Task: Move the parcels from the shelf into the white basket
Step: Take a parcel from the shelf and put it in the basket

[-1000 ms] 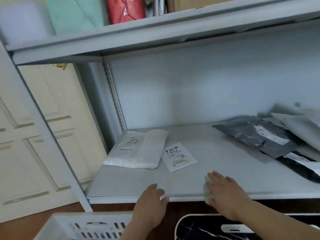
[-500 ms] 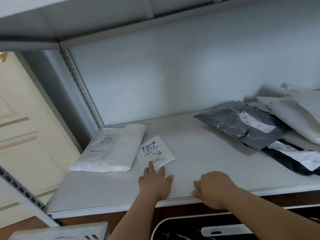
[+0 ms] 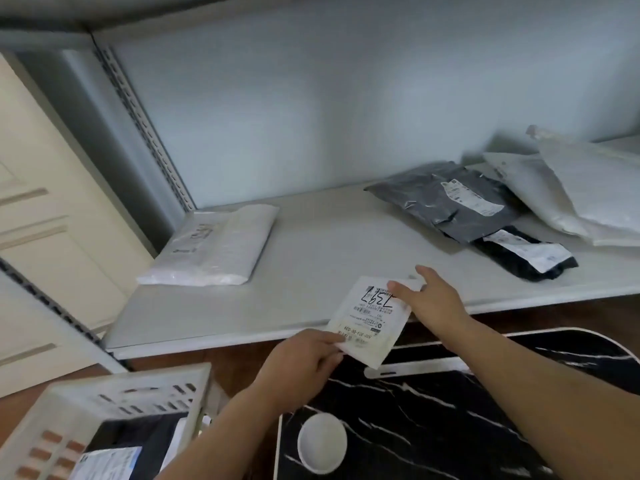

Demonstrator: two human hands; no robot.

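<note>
At seven o'clock in my view sat the white basket (image 3: 114,407), its slotted wall tilted toward me, with a dark parcel (image 3: 138,441) and a labelled one (image 3: 107,462) already lying inside. Up at ten o'clock from the hands, a white padded parcel (image 3: 214,247) lay flat on the shelf (image 3: 329,237), close to the slotted upright. At the centre I saw the left hand (image 3: 304,358) pinching the near corner of a small white envelope (image 3: 370,320), thumb on top and fingers curled beneath. That envelope, marked with handwritten digits on its label, hung over the shelf's front edge, half off the board. The right hand (image 3: 433,303) held the far corner, thumb pressed on the label, its forefinger stretched out over the shelf. At five o'clock stood a black marbled table (image 3: 450,410) with a white cup (image 3: 322,441) on it. Toward two o'clock a grey parcel (image 3: 446,199) lay on the shelf, overlapping a black parcel (image 3: 526,254) nearer the edge. At three o'clock, two white parcels (image 3: 571,192) were stacked against the back wall.
</note>
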